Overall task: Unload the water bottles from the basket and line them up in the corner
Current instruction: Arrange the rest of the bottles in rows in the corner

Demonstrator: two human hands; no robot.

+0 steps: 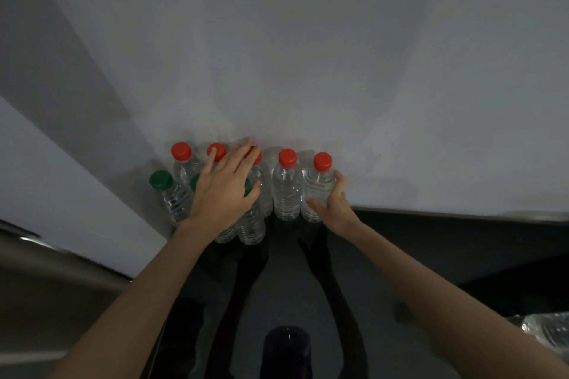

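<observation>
Pale grey wall (308,55) backs a dark floor (415,255). Clear plastic water bottles (288,191), red- and green-capped, stand upright in two rows in the corner. Left hand (223,191) lies spread over them; right hand (334,206) grips the rightmost red-capped bottle (318,188).

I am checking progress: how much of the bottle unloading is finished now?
Done: five red-capped bottles line the wall, green-capped ones in front. In hand: right hand grips the end bottle; left hand steadies others. Left: bottles at right edge.
</observation>
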